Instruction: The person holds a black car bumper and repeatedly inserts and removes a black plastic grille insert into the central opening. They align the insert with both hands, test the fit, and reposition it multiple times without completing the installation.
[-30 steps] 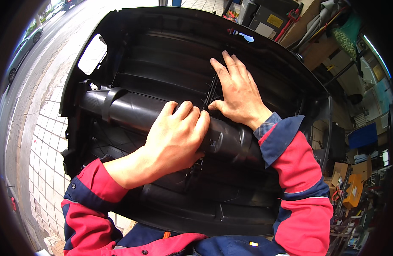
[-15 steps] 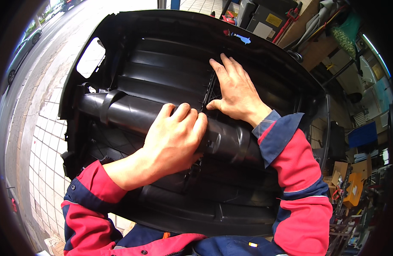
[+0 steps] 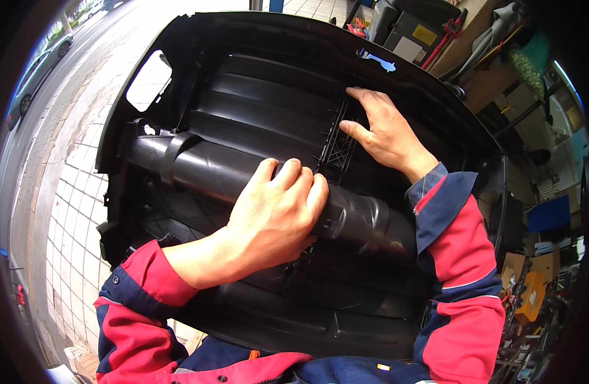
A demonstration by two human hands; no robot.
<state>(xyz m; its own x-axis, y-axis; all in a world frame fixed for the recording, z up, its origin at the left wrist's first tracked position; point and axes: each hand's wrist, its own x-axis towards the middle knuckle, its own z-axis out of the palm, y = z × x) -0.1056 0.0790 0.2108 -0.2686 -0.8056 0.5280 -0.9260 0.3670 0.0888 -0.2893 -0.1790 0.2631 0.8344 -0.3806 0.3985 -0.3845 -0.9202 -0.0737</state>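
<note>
Black panel (image 3: 259, 96) between pale tiles (image 3: 70, 211) and clutter (image 3: 532, 297)

Workshop open to a street (image 3: 75, 57); tiled pavement (image 3: 70, 217) and a car (image 3: 44, 69) at left; strip light (image 3: 566, 78), cardboard box (image 3: 548, 264), yellow case (image 3: 532, 296) amid crowded clutter at right.

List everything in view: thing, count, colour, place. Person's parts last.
Moulded shell: one, black, centre
Tube: one, black, across the shell
Lattice strip: one, black, inside the shell
Nearest car: one, greyish, upper left
Tiled pavement: one, whitish, left
Large case: one, dark grey, upper right
Net bag: one, green, upper right
Flat piece: one, blue, right
Box: one, orange, lower right
Clutter: uncountable, mixed colours, right
Jacket: one, red and navy, lower part
Left hand: one, bare, on the tube
Right hand: one, bare, beside the strip
</note>
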